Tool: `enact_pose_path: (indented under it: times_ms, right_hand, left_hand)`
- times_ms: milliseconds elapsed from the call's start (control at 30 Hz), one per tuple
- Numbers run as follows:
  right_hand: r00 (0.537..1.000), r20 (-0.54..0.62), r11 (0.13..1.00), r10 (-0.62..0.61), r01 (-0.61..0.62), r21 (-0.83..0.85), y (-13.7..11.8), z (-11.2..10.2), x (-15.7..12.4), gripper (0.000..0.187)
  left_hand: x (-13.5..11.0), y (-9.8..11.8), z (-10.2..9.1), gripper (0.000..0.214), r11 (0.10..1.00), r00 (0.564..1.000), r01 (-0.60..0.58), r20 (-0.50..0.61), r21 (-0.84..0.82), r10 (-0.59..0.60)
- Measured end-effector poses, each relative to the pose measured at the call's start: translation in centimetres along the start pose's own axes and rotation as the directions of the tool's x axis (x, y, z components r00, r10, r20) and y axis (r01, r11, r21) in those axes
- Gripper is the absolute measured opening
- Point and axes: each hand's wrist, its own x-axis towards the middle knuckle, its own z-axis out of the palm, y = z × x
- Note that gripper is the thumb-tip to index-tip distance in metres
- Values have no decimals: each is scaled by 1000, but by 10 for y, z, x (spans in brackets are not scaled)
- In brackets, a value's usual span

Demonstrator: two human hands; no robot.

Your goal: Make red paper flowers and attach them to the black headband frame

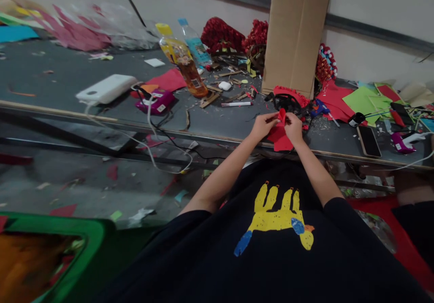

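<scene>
The red paper (280, 139) is at the front edge of the counter (217, 126), before the wearer's chest. The left hand (264, 125) grips it from its left side and the right hand (293, 127) from its right, fingertips pinching a curled red part that stands up between them. Whether that curl and the flat part below it are one piece, I cannot tell.

Just behind the paper lies a black thing with red trim (291, 98), and behind that the cardboard (294, 31) stands upright. To the paper's right, near it, is the blue glue gun (318, 108); further right are the phone (369, 141), green paper (363, 104) and a purple box with a white plug (403, 143).

To the paper's left and a little behind lies a pen (236, 104), with a small white case (224, 86) beyond. Farther left of the paper, the yellow-capped bottle (185, 63) leans in view beside the blue-capped bottle (197, 46); past them are a second purple box (156, 102) and a white power bank (106, 88). Well apart from the paper, down to its left, is a green bin (96, 235).
</scene>
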Motion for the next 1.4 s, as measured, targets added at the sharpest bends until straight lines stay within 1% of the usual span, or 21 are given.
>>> enact_pose_path:
  times_ms: [67,167,267,300,367,433,500,567,633,733,800,867,933,1033,1100,1133,1233,1267,1333,1400]
  right_hand:
    - [996,55,998,-65,67,-18,-4,-1,-2,26]
    - [984,89,986,-156,160,-37,-9,-1,-5,29]
    - [960,145,965,-240,253,-72,-12,0,-7,37]
    - [952,175,957,-253,272,-98,-12,1,-6,39]
    - [942,226,946,-247,285,-154,-10,2,-5,41]
    - [941,254,947,-222,270,-174,-7,4,-3,43]
    - [949,247,961,-197,237,-145,-4,5,-1,43]
    - [964,204,977,-171,193,-94,-3,5,-1,39]
    - [979,145,988,-141,149,-42,-2,4,-2,34]
    - [995,43,996,-89,89,20,-1,3,-2,29]
    - [999,-34,997,-39,41,59,0,2,-1,32]
    - [996,-81,995,24,-16,99,3,1,1,38]
    - [995,-71,989,69,-59,138,6,2,2,42]
    - [995,-35,972,96,-86,217,10,4,3,43]
    - [994,-40,963,100,-86,257,12,6,4,45]
    - [994,-48,962,98,-82,259,12,6,4,45]
    - [995,-59,974,78,-64,219,13,5,6,47]
    - [996,-49,977,69,-57,205,12,4,6,48]
    - [999,3,982,46,-46,180,11,3,6,51]
    - [997,75,987,33,-44,156,8,4,5,54]
  left_hand:
    - [3,0,-1,36,996,999,31,-30,-85,-33]
    - [5,0,-3,25,987,997,42,-63,-152,-53]
    - [8,-4,-2,20,987,993,54,-93,-154,-68]
    - [9,-5,-2,20,988,994,61,-85,-144,-74]
    - [10,-8,-2,21,992,996,74,-38,-97,-78]
    - [10,-8,-2,23,998,998,60,23,-23,-60]
    - [9,-5,-2,26,998,997,12,75,68,-17]
    - [7,0,-3,27,989,993,-38,116,142,21]
    - [4,4,-3,27,983,989,-63,139,171,39]
    - [2,6,-1,30,989,993,-60,112,137,45]
    - [2,5,1,29,996,997,-52,67,68,47]
    - [3,2,2,34,998,997,-59,41,21,58]
    - [3,0,1,36,995,996,-85,45,50,83]
    - [4,-3,-1,21,972,986,-162,55,169,155]
    - [3,-5,-2,18,965,982,-190,50,180,184]
    - [3,-6,-2,22,970,982,-186,51,156,180]
    - [3,-9,0,46,989,989,-135,59,59,132]
    - [2,-10,1,51,992,991,-123,60,41,120]
    - [2,-10,2,48,993,993,-106,55,42,104]
    - [2,-10,1,37,994,996,-88,33,62,86]
